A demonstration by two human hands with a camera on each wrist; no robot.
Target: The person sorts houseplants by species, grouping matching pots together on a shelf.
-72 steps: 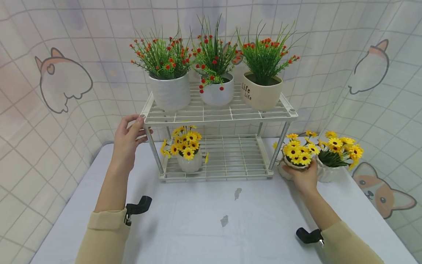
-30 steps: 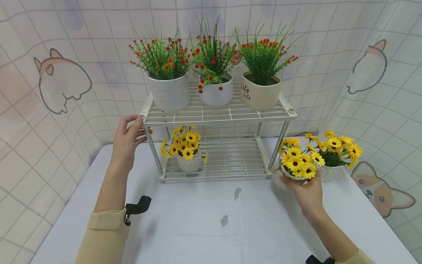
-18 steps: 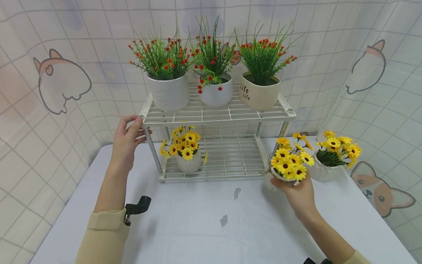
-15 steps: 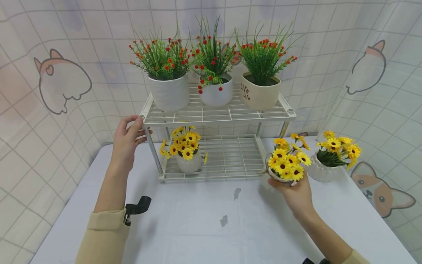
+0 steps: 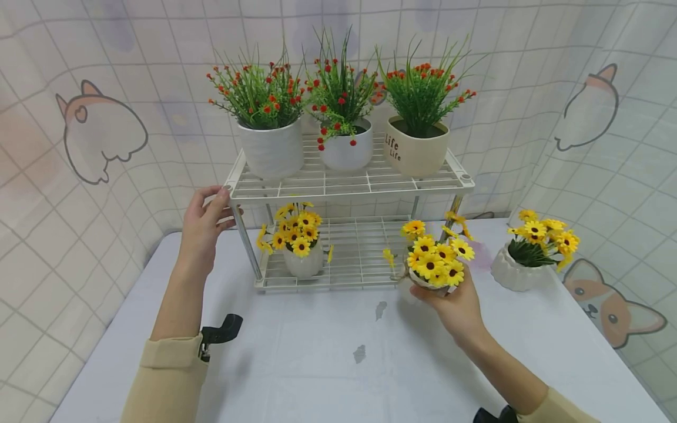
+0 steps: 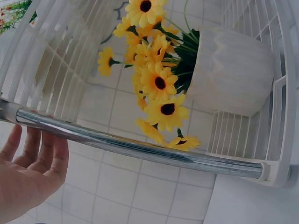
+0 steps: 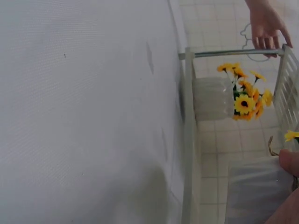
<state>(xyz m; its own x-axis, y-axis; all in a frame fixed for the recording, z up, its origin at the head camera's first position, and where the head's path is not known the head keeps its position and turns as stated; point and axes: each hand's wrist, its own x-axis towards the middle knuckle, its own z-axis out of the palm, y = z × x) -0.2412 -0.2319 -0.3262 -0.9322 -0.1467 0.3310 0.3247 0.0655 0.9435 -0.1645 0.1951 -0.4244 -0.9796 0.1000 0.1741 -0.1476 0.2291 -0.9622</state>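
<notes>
My right hand [image 5: 449, 302] grips a small white flowerpot [image 7: 254, 191] with yellow daisy-like flowers [image 5: 433, 258] and a bit of twine at its rim. It holds the pot above the table, in front of the right end of the white two-tier wire rack [image 5: 351, 191]. At the rack's upper left front corner my left hand [image 5: 203, 220] holds on, thumb on the corner and fingers behind the metal post [image 6: 140, 145]. A similar potted yellow plant [image 5: 302, 252] stands on the lower tier at left. A third one [image 5: 520, 270] stands on the table at right.
On the upper tier stand three pots with red flowers: a white one [image 5: 272, 150], a smaller white one [image 5: 346, 147] and a cream one [image 5: 418, 150] marked "Life". A white cloth covers the table [image 5: 317, 364]. Patterned curtains [image 5: 132, 35] hang behind and at both sides.
My right hand has lifted the pot of yellow flowers from beside the rack's right end and carried it left and toward me. The left hand has stayed at the rack corner.
</notes>
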